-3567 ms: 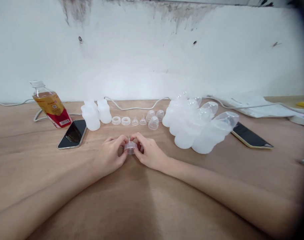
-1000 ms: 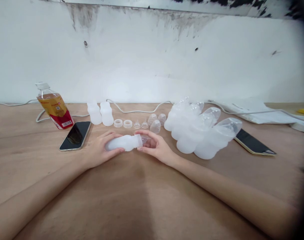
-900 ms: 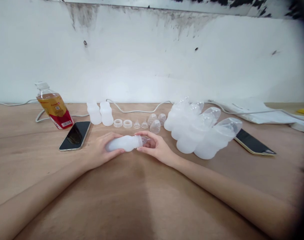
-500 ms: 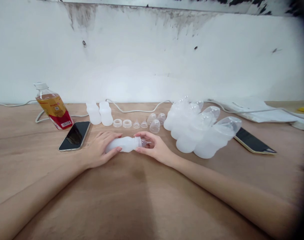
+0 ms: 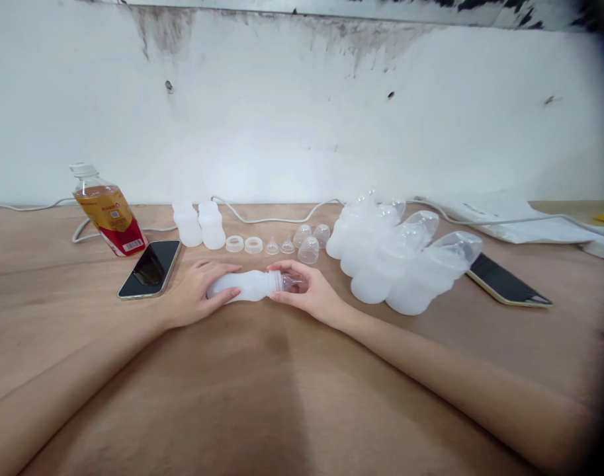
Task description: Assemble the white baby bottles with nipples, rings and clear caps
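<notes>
A frosted white baby bottle (image 5: 252,285) lies on its side between my hands, its neck pointing right. My left hand (image 5: 205,291) is wrapped round the base end, thumb on the near side. With my right hand (image 5: 306,291) I grip the collar ring (image 5: 274,283) at the neck, fingers on the far side and thumb on the near side. A clear teat (image 5: 290,282) sticks out of the ring toward my right palm. Beyond the bottle, two collar rings (image 5: 253,245), two teats (image 5: 272,245) and several clear dome caps (image 5: 308,250) stand in a row.
Two open bottle bodies (image 5: 211,226) stand at the back left. Capped baby bottles (image 5: 381,258) cluster on the right. A drink bottle (image 5: 110,215) and a phone (image 5: 150,269) are at left, another phone (image 5: 507,281) at right. A cable (image 5: 276,220) runs along the wall, near a white bag (image 5: 510,221).
My left hand has shifted very slightly left on the bottle's base end. My right hand keeps its grip on the collar ring. The row of parts is unchanged.
</notes>
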The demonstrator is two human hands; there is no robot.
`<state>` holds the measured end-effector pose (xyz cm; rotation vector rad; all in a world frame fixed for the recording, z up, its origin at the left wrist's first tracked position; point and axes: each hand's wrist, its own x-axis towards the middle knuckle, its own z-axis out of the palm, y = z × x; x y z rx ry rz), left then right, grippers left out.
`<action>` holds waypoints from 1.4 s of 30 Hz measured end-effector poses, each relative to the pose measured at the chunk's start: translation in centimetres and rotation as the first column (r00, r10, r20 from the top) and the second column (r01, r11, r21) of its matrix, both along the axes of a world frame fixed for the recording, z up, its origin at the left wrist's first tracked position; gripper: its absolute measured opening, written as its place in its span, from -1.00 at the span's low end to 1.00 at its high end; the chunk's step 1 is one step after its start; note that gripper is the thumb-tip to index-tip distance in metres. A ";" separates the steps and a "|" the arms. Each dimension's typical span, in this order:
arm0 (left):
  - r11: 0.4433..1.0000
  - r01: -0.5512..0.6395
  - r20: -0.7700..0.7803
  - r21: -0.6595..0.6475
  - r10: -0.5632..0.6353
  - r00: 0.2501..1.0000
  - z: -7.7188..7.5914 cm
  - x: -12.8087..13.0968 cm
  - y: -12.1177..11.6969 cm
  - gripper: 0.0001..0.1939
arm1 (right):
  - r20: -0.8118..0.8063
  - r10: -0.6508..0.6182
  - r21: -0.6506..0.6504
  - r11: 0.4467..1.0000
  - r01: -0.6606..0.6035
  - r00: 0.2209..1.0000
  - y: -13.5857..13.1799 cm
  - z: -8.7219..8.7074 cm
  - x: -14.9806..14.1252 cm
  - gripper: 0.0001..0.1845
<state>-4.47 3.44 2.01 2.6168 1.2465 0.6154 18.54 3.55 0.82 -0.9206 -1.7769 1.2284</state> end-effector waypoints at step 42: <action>0.998 -0.026 0.042 0.050 0.024 0.999 0.5 1.2 -1.3 -0.63 | -0.060 -0.032 0.012 0.999 0.033 0.998 0.0 0.0 -0.1 -0.62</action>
